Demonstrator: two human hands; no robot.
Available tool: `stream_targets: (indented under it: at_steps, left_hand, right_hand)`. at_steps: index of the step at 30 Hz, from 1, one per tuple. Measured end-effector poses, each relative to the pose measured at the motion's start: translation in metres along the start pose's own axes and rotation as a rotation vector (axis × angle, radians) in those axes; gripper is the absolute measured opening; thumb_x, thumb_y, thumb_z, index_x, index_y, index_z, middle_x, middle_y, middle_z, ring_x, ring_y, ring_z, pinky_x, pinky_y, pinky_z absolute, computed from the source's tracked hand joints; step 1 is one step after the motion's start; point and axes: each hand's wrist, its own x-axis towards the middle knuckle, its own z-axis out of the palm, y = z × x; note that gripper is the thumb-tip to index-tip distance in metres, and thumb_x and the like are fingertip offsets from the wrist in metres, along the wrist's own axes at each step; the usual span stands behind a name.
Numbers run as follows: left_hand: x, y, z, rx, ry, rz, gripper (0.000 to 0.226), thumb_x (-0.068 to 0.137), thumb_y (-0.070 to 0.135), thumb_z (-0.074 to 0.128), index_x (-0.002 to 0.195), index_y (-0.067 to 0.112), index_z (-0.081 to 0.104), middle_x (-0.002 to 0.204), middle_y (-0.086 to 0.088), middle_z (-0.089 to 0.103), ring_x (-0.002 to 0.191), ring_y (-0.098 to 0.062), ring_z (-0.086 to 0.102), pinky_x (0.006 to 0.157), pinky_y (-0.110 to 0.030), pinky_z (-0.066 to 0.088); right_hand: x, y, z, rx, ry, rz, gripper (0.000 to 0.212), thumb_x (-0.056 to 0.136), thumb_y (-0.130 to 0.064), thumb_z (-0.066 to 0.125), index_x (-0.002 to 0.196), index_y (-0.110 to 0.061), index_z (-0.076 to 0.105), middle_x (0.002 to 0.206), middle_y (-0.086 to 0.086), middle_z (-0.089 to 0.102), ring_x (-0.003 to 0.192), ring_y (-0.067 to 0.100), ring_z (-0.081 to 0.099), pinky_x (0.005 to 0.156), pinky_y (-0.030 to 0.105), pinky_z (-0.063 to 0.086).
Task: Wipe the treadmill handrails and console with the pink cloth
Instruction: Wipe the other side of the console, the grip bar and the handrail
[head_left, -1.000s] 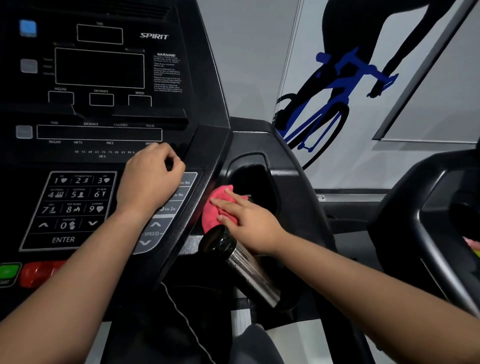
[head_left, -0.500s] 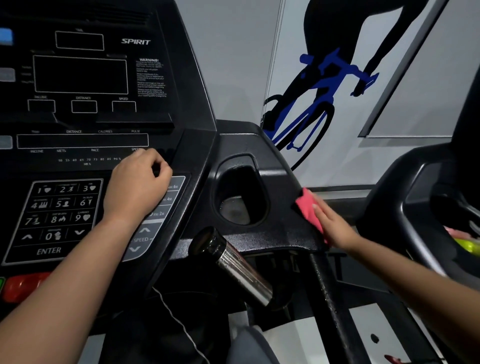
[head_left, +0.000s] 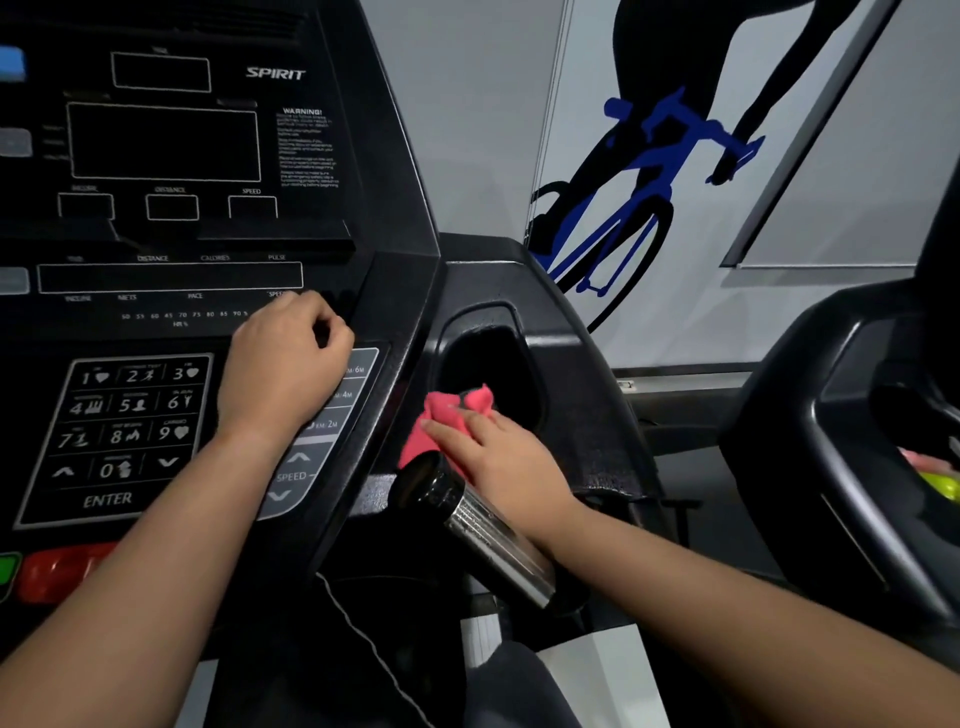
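Note:
The black treadmill console fills the left half of the view, with its keypad at lower left. My left hand rests as a curled fist on the console beside the speed buttons, holding nothing that I can see. My right hand lies with fairly straight fingers on the pink cloth. It presses the cloth against the console's right wing, at the lower left rim of the cup holder. A chrome handgrip bar with a black cap pokes out just below the cloth.
A second black treadmill stands close on the right, with something yellow-green in its tray. A thin safety cord hangs below the console. A red stop button sits at lower left. A cyclist wall graphic is behind.
My right hand has swept the pink cloth back left, from the wing's right edge to the cup holder's lower left rim. My left hand has stayed put.

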Motion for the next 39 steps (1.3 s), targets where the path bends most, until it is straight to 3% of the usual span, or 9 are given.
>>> stream_targets:
  at_steps: [5, 12, 15, 23, 27, 29, 31, 36, 39]
  left_hand:
    - [-0.001, -0.003, -0.003, -0.032, -0.009, -0.002, 0.018, 0.092, 0.021, 0.049, 0.086, 0.01, 0.062, 0.084, 0.001, 0.055, 0.078, -0.02, 0.05, 0.071, -0.033, 0.037]
    - [-0.001, 0.001, -0.002, 0.0, 0.001, -0.001, 0.017, 0.092, 0.021, 0.05, 0.084, 0.01, 0.061, 0.08, 0.001, 0.055, 0.076, -0.019, 0.05, 0.071, -0.034, 0.039]
    - [0.001, 0.002, -0.002, 0.012, -0.005, -0.012, 0.017, 0.091, 0.021, 0.05, 0.082, 0.011, 0.06, 0.079, 0.001, 0.055, 0.076, -0.02, 0.051, 0.072, -0.035, 0.041]
    - [0.004, 0.003, 0.0, 0.035, -0.001, -0.022, 0.017, 0.09, 0.021, 0.05, 0.078, 0.012, 0.058, 0.076, 0.003, 0.053, 0.073, -0.017, 0.049, 0.069, -0.032, 0.035]
    - [0.003, 0.003, 0.0, 0.036, 0.0, -0.022, 0.017, 0.091, 0.02, 0.05, 0.078, 0.011, 0.058, 0.075, 0.003, 0.053, 0.073, -0.018, 0.049, 0.07, -0.033, 0.036]
    - [0.003, 0.003, 0.001, 0.039, 0.001, -0.02, 0.017, 0.091, 0.02, 0.05, 0.078, 0.011, 0.058, 0.075, 0.003, 0.052, 0.072, -0.018, 0.049, 0.07, -0.033, 0.035]
    - [0.002, 0.002, 0.001, 0.044, 0.001, -0.024, 0.017, 0.091, 0.02, 0.05, 0.078, 0.012, 0.058, 0.074, 0.004, 0.052, 0.072, -0.017, 0.048, 0.07, -0.032, 0.035]
    - [0.0, 0.002, 0.0, 0.035, 0.003, -0.025, 0.017, 0.092, 0.02, 0.05, 0.079, 0.013, 0.058, 0.075, 0.005, 0.052, 0.072, -0.015, 0.048, 0.07, -0.03, 0.033]
    - [0.0, 0.002, -0.001, 0.025, 0.004, -0.024, 0.017, 0.092, 0.02, 0.05, 0.079, 0.012, 0.059, 0.077, 0.004, 0.054, 0.072, -0.016, 0.049, 0.07, -0.031, 0.034]
  right_hand:
    - [-0.013, 0.05, -0.024, -0.029, -0.128, -0.241, 0.052, 0.091, -0.042, 0.041, 0.139, -0.024, 0.046, 0.133, 0.006, 0.055, 0.115, 0.026, 0.054, 0.098, 0.041, 0.041]
    - [0.034, 0.116, -0.035, -0.003, 0.08, 0.164, 0.068, 0.08, -0.053, 0.032, 0.143, -0.028, 0.041, 0.153, 0.008, 0.029, 0.139, 0.028, 0.03, 0.113, 0.044, 0.027]
    - [0.074, 0.125, -0.031, -0.037, 0.14, 0.198, 0.065, 0.083, -0.049, 0.04, 0.146, -0.031, 0.035, 0.157, 0.008, 0.017, 0.143, 0.031, 0.018, 0.114, 0.048, 0.023]
    - [0.131, 0.111, -0.022, -0.081, 0.539, 0.213, 0.052, 0.092, -0.041, 0.042, 0.14, -0.021, 0.045, 0.142, 0.01, 0.045, 0.134, 0.034, 0.037, 0.107, 0.047, 0.033]
    - [0.159, 0.083, -0.02, 0.113, 0.723, 0.56, 0.059, 0.088, -0.046, 0.031, 0.139, -0.021, 0.047, 0.14, 0.006, 0.049, 0.131, 0.028, 0.041, 0.104, 0.047, 0.034]
    - [0.176, 0.065, -0.02, 0.145, 0.689, 0.673, 0.053, 0.093, -0.042, 0.037, 0.142, -0.024, 0.041, 0.144, 0.002, 0.045, 0.136, 0.025, 0.034, 0.11, 0.049, 0.022]
    - [0.182, 0.057, -0.017, 0.091, 0.626, 0.573, 0.046, 0.095, -0.036, 0.041, 0.141, -0.03, 0.043, 0.142, -0.001, 0.046, 0.138, 0.023, 0.031, 0.112, 0.048, 0.014]
    - [0.174, 0.085, -0.036, 0.022, 0.517, 0.363, 0.051, 0.084, -0.04, 0.032, 0.128, -0.03, 0.056, 0.125, 0.002, 0.059, 0.13, 0.028, 0.04, 0.106, 0.047, 0.03]
    - [0.163, 0.097, -0.046, 0.027, 0.481, 0.392, 0.051, 0.087, -0.041, 0.035, 0.129, -0.02, 0.055, 0.135, 0.007, 0.05, 0.138, 0.029, 0.028, 0.111, 0.05, 0.025]
